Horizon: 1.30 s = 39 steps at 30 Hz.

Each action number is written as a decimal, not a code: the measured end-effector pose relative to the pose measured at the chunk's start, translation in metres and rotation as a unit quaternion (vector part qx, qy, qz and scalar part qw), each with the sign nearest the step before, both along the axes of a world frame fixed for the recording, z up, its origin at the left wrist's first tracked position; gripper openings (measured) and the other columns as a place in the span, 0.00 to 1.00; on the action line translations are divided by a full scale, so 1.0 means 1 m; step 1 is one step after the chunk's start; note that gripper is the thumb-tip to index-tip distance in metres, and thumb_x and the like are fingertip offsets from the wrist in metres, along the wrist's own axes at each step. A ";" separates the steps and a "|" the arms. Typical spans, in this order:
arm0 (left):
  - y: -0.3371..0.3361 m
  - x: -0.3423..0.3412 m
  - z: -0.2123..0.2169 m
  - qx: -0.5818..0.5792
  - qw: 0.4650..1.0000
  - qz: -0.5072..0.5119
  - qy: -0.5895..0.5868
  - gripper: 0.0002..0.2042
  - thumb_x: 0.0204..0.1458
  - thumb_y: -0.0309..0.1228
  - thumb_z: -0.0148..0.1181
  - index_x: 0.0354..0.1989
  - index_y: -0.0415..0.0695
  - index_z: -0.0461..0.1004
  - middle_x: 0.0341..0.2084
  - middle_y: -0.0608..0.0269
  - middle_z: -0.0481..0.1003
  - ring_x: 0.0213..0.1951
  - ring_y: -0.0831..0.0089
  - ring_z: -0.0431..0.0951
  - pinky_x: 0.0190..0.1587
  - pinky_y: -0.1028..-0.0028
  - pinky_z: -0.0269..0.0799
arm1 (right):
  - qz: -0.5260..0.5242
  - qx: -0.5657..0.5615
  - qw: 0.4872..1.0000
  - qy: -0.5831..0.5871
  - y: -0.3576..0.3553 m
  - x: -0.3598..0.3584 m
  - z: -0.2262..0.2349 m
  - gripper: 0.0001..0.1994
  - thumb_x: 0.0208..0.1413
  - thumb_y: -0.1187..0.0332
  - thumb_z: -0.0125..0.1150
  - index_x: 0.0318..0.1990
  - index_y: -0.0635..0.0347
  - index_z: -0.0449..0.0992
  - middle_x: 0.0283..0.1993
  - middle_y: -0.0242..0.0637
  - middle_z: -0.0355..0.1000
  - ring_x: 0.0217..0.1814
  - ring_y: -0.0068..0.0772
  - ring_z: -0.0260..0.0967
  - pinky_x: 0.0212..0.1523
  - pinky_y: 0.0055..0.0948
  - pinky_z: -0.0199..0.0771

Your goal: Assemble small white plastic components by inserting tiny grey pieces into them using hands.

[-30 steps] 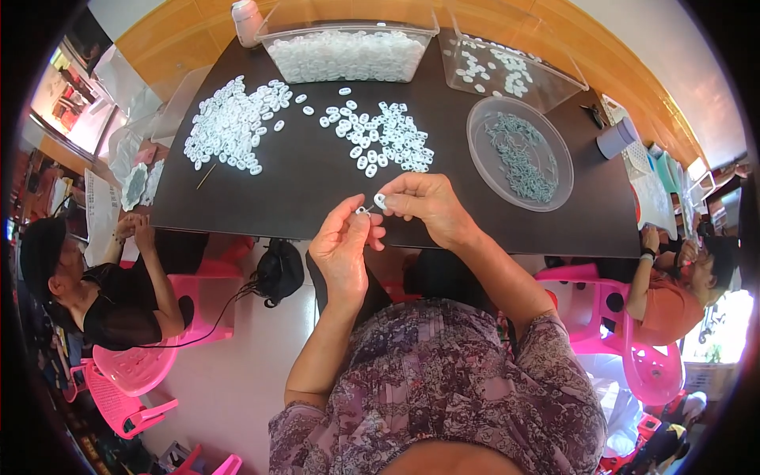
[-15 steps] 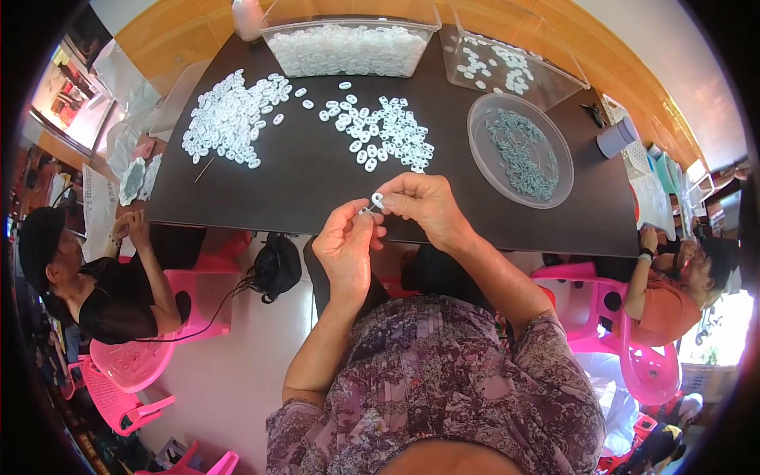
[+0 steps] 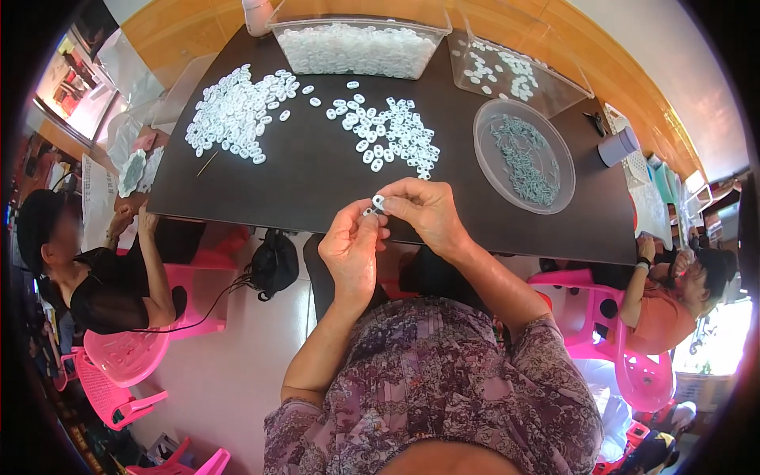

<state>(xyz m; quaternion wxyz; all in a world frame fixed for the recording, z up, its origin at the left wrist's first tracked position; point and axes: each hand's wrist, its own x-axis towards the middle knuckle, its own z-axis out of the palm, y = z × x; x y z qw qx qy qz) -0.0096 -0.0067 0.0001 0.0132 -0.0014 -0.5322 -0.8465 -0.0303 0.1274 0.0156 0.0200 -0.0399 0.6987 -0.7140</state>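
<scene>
My left hand point(image 3: 351, 252) and my right hand point(image 3: 428, 217) meet just above the near edge of the dark table point(image 3: 301, 186). Between my right thumb and fingers is a white oval plastic piece point(image 3: 379, 203) with holes. A smaller white holed piece point(image 3: 368, 212) is pinched in my left fingertips, right beside it; whether the two touch is hard to tell. Beyond my hands lies a loose group of white oval pieces point(image 3: 362, 145) and small squarish white pieces point(image 3: 408, 131). A larger heap of white ovals point(image 3: 232, 112) spreads to the left.
At right stands a round clear tray point(image 3: 484, 168) with grey-green slender parts point(image 3: 524, 158). Two clear bins point(image 3: 356, 70) point(image 3: 566, 83) line the back. A thin stick point(image 3: 207, 164) lies near the heap. Two people point(image 3: 103, 277) point(image 3: 665, 301) sit at either side, with pink chairs point(image 3: 131, 352).
My hands stay together at nearly the same spot, the oval turned slightly so its holes show more. The whole view has shifted a little.
</scene>
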 end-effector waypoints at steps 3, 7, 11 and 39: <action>-0.001 0.001 -0.003 0.000 1.000 0.006 0.011 0.10 0.54 0.20 0.51 0.44 0.31 0.69 0.27 0.60 0.74 0.24 0.78 0.73 0.23 0.81 0.69 | -0.017 0.012 1.000 0.013 -0.006 0.003 0.001 0.06 0.53 0.78 0.56 0.36 0.70 0.76 0.31 0.35 0.74 0.33 0.20 0.70 0.36 0.20 0.71; 0.001 0.000 -0.005 0.007 1.000 0.002 0.015 0.10 0.54 0.20 0.51 0.45 0.32 0.69 0.27 0.61 0.74 0.24 0.78 0.73 0.23 0.81 0.69 | -0.038 0.107 0.989 0.095 -0.008 0.006 -0.003 0.06 0.52 0.78 0.56 0.36 0.67 0.77 0.29 0.33 0.71 0.32 0.20 0.68 0.34 0.20 0.70; 0.001 0.000 -0.008 0.013 0.999 0.011 0.030 0.10 0.55 0.20 0.51 0.45 0.32 0.69 0.26 0.61 0.73 0.25 0.78 0.73 0.23 0.80 0.69 | -0.047 0.200 0.967 0.151 -0.011 0.010 0.000 0.06 0.51 0.79 0.56 0.36 0.66 0.77 0.29 0.34 0.69 0.32 0.23 0.66 0.34 0.23 0.68; -0.003 0.003 0.012 0.101 0.994 -0.014 -0.044 0.08 0.53 0.21 0.54 0.40 0.31 0.71 0.28 0.61 0.75 0.28 0.79 0.74 0.32 0.81 0.72 | -0.125 0.330 0.857 0.377 -0.014 0.018 -0.003 0.14 0.38 0.79 0.63 0.37 0.65 0.75 0.34 0.39 0.71 0.34 0.38 0.65 0.33 0.31 0.67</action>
